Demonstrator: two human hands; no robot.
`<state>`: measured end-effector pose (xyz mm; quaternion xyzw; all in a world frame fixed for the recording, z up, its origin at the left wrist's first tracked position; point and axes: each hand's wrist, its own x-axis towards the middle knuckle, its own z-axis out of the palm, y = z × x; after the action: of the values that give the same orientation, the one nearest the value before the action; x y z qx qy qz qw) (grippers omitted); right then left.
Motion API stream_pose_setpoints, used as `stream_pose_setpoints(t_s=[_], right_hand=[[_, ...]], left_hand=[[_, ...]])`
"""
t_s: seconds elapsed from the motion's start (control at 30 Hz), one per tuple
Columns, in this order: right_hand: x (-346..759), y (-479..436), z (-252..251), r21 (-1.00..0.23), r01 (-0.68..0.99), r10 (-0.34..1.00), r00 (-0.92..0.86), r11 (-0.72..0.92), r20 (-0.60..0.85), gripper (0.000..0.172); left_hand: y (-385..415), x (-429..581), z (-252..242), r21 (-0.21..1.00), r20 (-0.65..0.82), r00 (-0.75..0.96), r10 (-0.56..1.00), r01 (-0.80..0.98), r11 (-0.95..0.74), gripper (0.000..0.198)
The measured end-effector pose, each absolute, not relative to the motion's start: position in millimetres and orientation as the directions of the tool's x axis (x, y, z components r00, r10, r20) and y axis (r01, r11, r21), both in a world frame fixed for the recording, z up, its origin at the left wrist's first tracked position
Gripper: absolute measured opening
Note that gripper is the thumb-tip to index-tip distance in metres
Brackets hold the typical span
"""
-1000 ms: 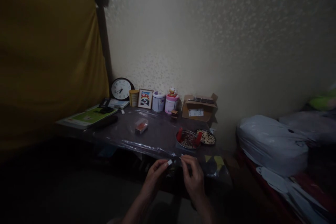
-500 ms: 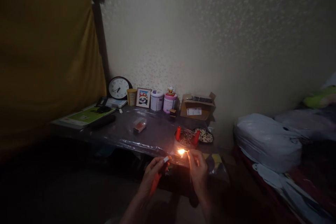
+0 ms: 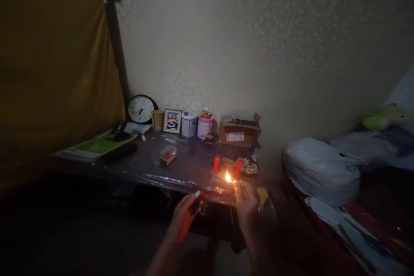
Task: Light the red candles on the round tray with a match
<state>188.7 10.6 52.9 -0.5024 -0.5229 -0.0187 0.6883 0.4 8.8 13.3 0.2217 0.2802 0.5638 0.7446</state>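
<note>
Red candles (image 3: 215, 163) beside lit match (image 3: 230, 178)

Dim, grainy room; match flame (image 3: 228, 177) sole warm glow; corners black, edges warped, soft focus.

forearms running off the bottom edge | matchbox (image 3: 196, 196) in left hand (image 3: 183, 220) sitting mostly covered by fingers, label too dark to read | matchstick at right hand (image 3: 246, 200) showing too thin to trace, only its flame (image 3: 228, 177) glowing
</note>
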Motion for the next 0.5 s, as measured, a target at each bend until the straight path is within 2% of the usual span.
stream_pose_setpoints(t_s=[0.5], right_hand=[[188.3,17.3,41.9,-0.683,0.533,0.538,0.427,0.499,0.726,0.018]], left_hand=[[13.2,-1.3,4.4,0.653,-0.230,0.226,0.946,-0.685,0.323,0.023]])
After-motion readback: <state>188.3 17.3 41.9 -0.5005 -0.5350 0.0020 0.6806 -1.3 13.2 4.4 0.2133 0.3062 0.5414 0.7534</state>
